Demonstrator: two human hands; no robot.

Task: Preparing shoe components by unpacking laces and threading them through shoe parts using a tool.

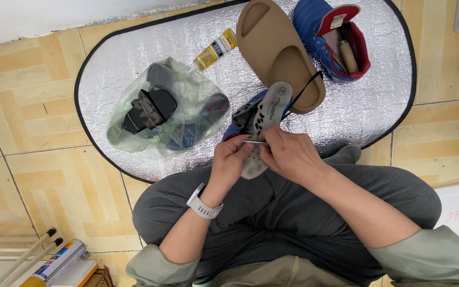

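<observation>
Left hand (230, 159) and right hand (288, 154) both pinch a thin metal tool (255, 141) over the grey insole (264, 125), blue shoe (240, 125) beneath.

A tan slide sandal (280, 53) and a blue-and-red shoe (331, 37) lie on a silver, black-edged mat (378, 95).

My left hand (231, 159) and right hand (288, 154) meet over my lap, pinching a thin metal tool (254, 141) against a grey insole (265, 123). Beyond them, on the silver mat (134, 48), lie a tan slide sandal (278, 50), a blue shoe (328, 37) and a clear plastic bag (160, 111).
</observation>
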